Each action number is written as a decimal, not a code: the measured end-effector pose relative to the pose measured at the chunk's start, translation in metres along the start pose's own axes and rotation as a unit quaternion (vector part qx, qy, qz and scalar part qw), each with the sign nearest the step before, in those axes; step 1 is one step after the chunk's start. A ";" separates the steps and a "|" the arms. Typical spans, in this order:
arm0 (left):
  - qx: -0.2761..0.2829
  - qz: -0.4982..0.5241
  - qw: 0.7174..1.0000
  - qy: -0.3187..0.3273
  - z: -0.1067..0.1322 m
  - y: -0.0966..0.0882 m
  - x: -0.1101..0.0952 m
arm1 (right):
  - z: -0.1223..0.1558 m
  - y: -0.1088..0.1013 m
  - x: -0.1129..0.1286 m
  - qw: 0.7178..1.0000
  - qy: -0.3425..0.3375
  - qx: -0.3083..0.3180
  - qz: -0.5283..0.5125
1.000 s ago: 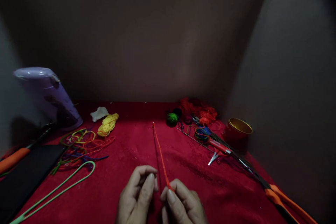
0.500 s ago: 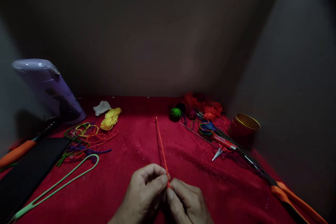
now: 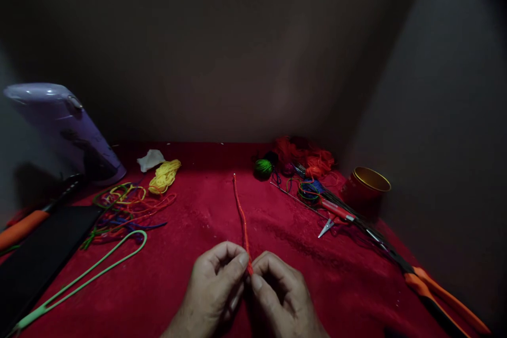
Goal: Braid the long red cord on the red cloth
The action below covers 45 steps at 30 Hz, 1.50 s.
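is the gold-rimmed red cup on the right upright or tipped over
Upright. The red cup stands on the red cloth with its gold rim facing up and its open mouth showing. Whether anything is inside cannot be told.

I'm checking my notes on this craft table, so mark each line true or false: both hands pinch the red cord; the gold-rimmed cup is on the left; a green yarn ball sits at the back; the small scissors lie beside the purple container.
1. Both the left hand and right hand pinch the red cord. True.
2. The gold-rimmed cup is on the left. False: right.
3. A green yarn ball sits at the back. True.
4. The small scissors lie beside the purple container. False: they lie near the cup.
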State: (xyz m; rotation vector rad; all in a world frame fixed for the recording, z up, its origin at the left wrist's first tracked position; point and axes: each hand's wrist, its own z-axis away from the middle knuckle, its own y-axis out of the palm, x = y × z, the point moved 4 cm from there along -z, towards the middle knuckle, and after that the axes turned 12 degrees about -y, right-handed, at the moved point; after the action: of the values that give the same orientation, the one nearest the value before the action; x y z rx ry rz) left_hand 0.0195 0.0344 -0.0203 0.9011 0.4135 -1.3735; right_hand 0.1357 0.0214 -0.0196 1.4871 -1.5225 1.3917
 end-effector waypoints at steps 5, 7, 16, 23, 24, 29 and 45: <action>0.004 0.038 0.999 -0.003 0.001 0.001 -0.001 | -0.002 -0.002 0.001 1.000 -0.001 -0.015 0.000; 0.012 0.058 0.998 0.000 0.003 0.001 -0.002 | -0.001 -0.001 -0.002 1.000 -0.003 -0.016 -0.013; 0.077 0.079 0.994 -0.002 0.010 0.002 0.000 | 0.007 0.005 -0.018 0.995 -0.011 -0.054 -0.088; 0.134 0.102 0.986 -0.009 0.015 0.006 -0.002 | 0.008 0.005 -0.012 0.991 0.000 -0.035 -0.131; 0.147 0.106 0.983 -0.009 0.015 0.006 -0.002 | 0.008 0.005 -0.012 0.990 0.008 -0.030 -0.141; 0.170 0.111 0.979 0.009 0.016 0.007 -0.003 | 0.009 0.007 -0.013 0.986 0.021 -0.017 -0.163; 0.108 0.096 0.989 0.011 0.013 0.005 0.001 | 0.010 0.005 -0.009 0.983 0.010 -0.064 -0.171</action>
State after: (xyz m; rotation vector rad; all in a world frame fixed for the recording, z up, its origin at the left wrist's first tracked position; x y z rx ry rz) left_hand 0.0215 0.0240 -0.0117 1.1049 0.1903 -1.2462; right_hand 0.1356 0.0146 -0.0320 1.5610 -1.2457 1.0855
